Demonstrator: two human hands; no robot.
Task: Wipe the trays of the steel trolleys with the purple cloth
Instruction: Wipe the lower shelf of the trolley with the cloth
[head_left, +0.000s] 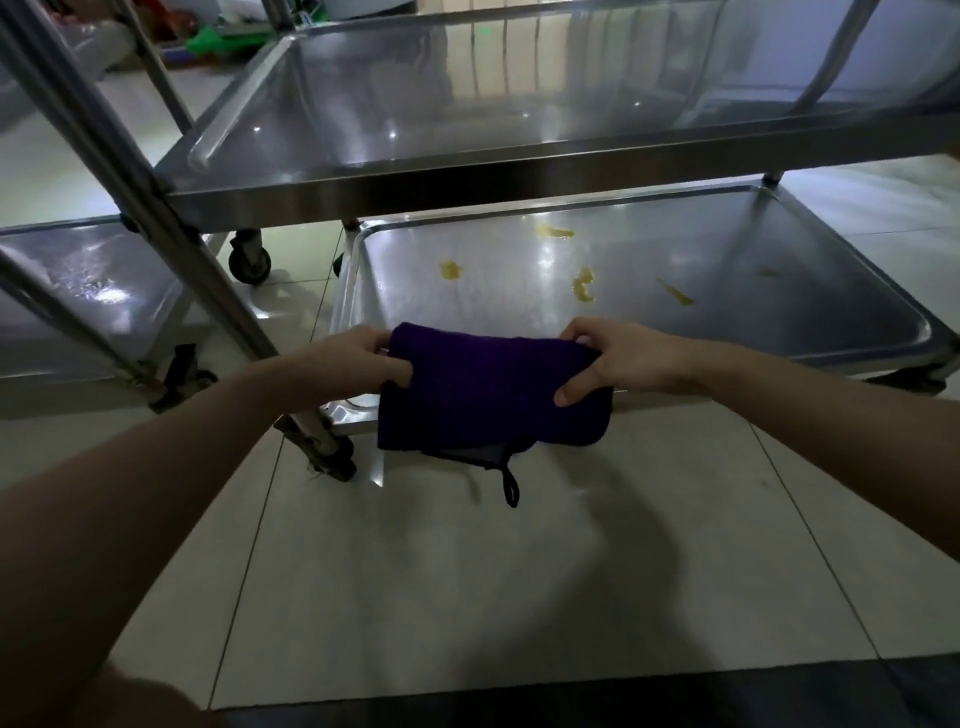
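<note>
A folded purple cloth (488, 389) hangs in the air in front of the near edge of the lower steel tray (810, 291). My left hand (358, 356) pinches its left end and my right hand (618, 358) pinches its right end. A black loop dangles from the cloth's underside. The lower tray carries several yellow smears (582, 283) across its middle and back. Above it sits the upper tray (415, 182) of the same trolley, shiny and wet-looking.
A second steel trolley's low tray (83, 280) stands at the left, with slanted steel legs (156, 208) crossing in front. Castor wheels (252, 260) rest on the pale tiled floor (467, 597). Green and red clutter lies at the back left.
</note>
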